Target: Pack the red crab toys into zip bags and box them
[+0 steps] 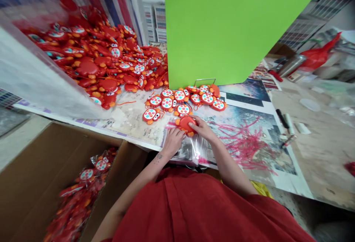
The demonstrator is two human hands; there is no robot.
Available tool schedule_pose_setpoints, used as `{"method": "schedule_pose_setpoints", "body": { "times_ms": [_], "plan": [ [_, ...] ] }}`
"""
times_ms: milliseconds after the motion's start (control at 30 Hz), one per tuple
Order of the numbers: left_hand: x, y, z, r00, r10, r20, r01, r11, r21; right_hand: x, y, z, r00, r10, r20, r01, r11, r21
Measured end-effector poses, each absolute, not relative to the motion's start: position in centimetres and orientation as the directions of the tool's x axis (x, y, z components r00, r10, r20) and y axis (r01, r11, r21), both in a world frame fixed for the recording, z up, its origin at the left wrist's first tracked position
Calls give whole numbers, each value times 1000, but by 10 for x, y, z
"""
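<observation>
My right hand [202, 127] grips a red crab-shaped toy [186, 123], its plain red back facing up and orange feet at the rim. At the toy's lower left edge, the fingers of my left hand [173, 141] are bent and pressed together on a clear plastic bag [196, 146] at the table's front edge. Their exact hold on the film is partly hidden. Just beyond lie several similar toys with white faces and coloured dots, one of them a face-up toy [167, 103].
A big heap of red toys [111, 68] spills from a striped sack at the left. Below it stands a cardboard box [36, 175] with bagged toys [85, 175]. A green panel [222, 27] rises ahead. Pink ties [246, 144] and a black-handled tool [282, 118] lie to the right.
</observation>
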State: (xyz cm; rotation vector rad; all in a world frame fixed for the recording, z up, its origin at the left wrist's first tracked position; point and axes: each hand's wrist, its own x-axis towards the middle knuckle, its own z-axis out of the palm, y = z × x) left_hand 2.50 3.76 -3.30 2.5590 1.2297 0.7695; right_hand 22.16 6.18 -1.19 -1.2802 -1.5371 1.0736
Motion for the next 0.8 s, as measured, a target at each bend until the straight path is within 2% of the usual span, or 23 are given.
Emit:
{"method": "schedule_pose_setpoints", "body": {
  "times_ms": [233, 367, 467, 567, 700, 800],
  "plan": [
    [23, 35, -33, 401, 803, 442, 656, -588, 473, 210, 69, -8, -229, 973, 16, 431, 116, -895],
    [23, 36, -31, 392, 813, 430, 661, -574, 482, 203, 70, -6, -371, 928, 24, 479, 214, -851],
    [23, 37, -30, 392, 825, 407, 673, -559, 485, 201, 69, -6, -439, 894, 85, 520, 330, -788],
    [24, 38, -29, 368, 833, 413, 676, -544, 496, 205, 64, -7, -322, 935, 147, 646, 330, -688],
    [25, 39, -29, 351, 829, 436, 633, -553, 542, 221, 51, -6, -26, 998, 65, 785, 61, -616],
    [26, 39, -30, 356, 837, 416, 583, -546, 602, 229, 40, -9, -19, 1000, 11, 800, 22, -599]
  ]
}}
